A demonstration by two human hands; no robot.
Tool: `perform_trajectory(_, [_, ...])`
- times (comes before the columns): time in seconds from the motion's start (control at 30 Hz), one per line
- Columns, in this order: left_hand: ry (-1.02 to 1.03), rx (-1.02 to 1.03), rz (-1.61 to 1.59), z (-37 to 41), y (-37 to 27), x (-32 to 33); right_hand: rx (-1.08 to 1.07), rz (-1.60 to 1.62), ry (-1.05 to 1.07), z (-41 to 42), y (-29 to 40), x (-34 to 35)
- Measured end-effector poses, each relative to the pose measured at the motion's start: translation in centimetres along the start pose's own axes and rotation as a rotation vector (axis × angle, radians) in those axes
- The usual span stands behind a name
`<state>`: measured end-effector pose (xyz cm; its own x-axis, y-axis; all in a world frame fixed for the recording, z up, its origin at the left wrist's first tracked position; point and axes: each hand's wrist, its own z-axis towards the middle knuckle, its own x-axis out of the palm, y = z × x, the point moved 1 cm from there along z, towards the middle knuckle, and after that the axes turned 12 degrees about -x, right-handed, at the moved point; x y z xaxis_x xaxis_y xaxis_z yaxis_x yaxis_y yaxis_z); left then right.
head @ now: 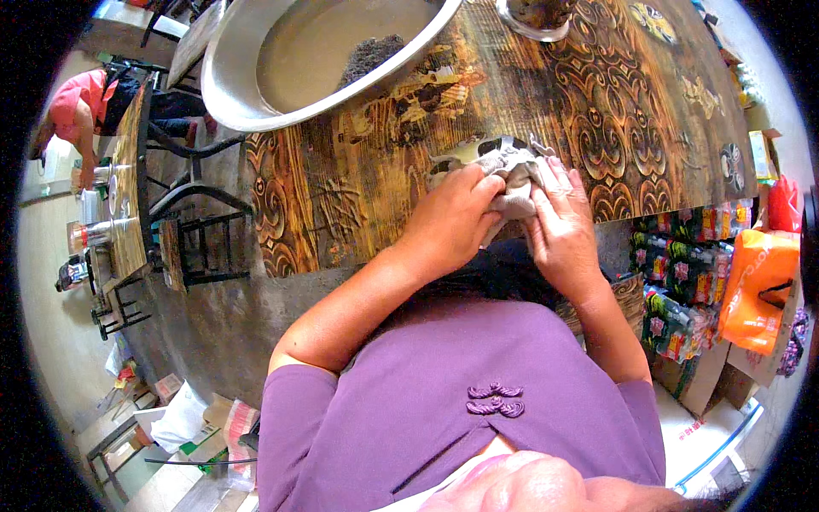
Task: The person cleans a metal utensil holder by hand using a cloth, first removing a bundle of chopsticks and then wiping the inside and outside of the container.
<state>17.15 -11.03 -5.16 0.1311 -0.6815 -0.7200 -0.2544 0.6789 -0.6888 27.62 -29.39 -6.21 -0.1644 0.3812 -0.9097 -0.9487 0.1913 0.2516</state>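
Both of my hands are on a crumpled, pale, damp-looking cloth [517, 174] at the near edge of the wooden table [512, 83]. My left hand [455, 214] grips its left side, fingers curled in. My right hand [563, 224] lies against the right side, with the fingers fairly straight and the cloth folded between the two hands. Beyond them on the left stands a large metal basin [224, 96] of murky brownish water [301, 57]. A dark, rough-textured thing [371, 59] lies partly in that water; its kind is unclear.
A round metal-rimmed vessel [534, 29] stands at the table's far side. On the left, a person in a red top [80, 96] bends over another table [131, 192]. To my right are wrapped packs of bottles [681, 269] and an orange bag [761, 294]. A stool [173, 256] stands left.
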Motion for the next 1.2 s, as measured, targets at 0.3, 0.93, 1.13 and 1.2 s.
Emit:
perform_trajectory(0.3, [-0.34, 0.24, 0.126, 11.0, -2.2, 4.0, 0.164, -0.164, -0.182, 2.2, -11.3, 0.3])
perform_trajectory(0.93, [0.057, 0.262, 0.014, 9.6, -5.8, 8.0, 0.265, -0.072, -0.149, -4.8, -10.1, -2.1])
perform_trajectory(1.13, [0.067, 0.246, 0.112, 7.2, -4.8, 4.5, 0.203, -0.1, -0.091, -4.7, -6.5, -3.0])
perform_trajectory(1.2, [-0.131, 0.287, 0.154, 11.0, -3.6, 4.6, 0.283, -0.155, -0.078, -3.4, -10.0, -1.9])
